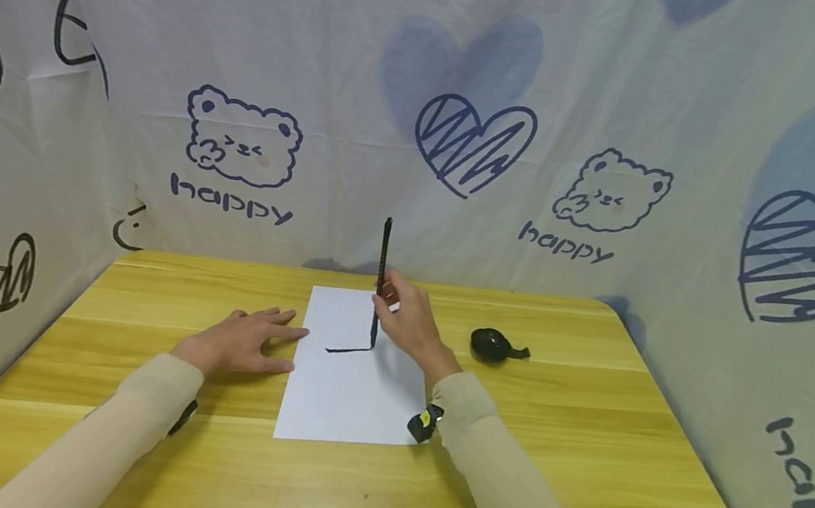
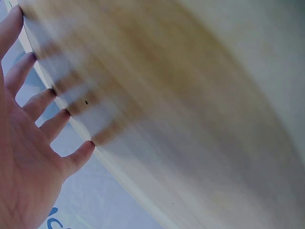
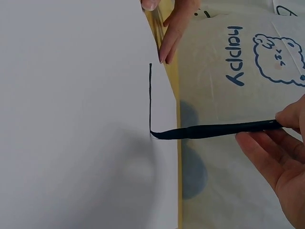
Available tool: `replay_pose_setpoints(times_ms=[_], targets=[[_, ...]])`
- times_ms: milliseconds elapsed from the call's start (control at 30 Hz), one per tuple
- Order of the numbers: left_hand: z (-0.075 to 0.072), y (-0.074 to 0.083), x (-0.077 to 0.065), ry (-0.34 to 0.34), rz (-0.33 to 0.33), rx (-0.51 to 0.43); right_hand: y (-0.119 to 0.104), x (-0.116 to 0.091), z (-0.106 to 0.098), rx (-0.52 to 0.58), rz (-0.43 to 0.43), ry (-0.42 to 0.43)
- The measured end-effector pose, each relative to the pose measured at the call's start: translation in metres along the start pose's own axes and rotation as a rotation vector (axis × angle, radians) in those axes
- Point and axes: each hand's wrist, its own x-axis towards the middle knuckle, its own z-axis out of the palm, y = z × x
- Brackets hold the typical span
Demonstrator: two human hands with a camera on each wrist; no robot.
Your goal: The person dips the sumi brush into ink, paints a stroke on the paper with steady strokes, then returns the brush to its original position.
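Observation:
A dark brush point(image 1: 380, 284) stands nearly upright over a white sheet of paper point(image 1: 330, 404), pinched by the fingers of my right hand point(image 1: 411, 321). In the right wrist view the bent tip of the brush point(image 3: 190, 132) touches the paper at one end of a black stroke point(image 3: 150, 95). From the head view that stroke runs left from the tip, roughly level. My left hand point(image 1: 246, 342) lies with fingers spread at the sheet's left edge, fingertips on the paper's border. The left wrist view shows its fingers point(image 2: 40, 102) straight and apart.
To the right of the paper sits a small black rounded object point(image 1: 491, 345) with a short tail-like spout. Everything rests on a yellow wood-grain table point(image 1: 580, 458). White cloth point(image 1: 343, 154) printed with bears and hearts hangs behind and at both sides.

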Motion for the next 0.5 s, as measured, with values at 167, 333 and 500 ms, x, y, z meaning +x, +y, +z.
replay_pose_setpoints(times_ms=[167,333,500], targets=[[0.0004,-0.0005,0.0003,0.001,0.003,-0.002,-0.0018,-0.0002,-0.0007,0.002,-0.020,-0.004],[0.0004,-0.0012,0.0009,-0.001,0.005,0.002,-0.0015,-0.0004,-0.0005,0.005,-0.026,-0.010],[0.0008,-0.0016,0.0014,0.001,0.008,0.000,-0.0013,-0.0011,0.0001,-0.003,-0.041,-0.006]])
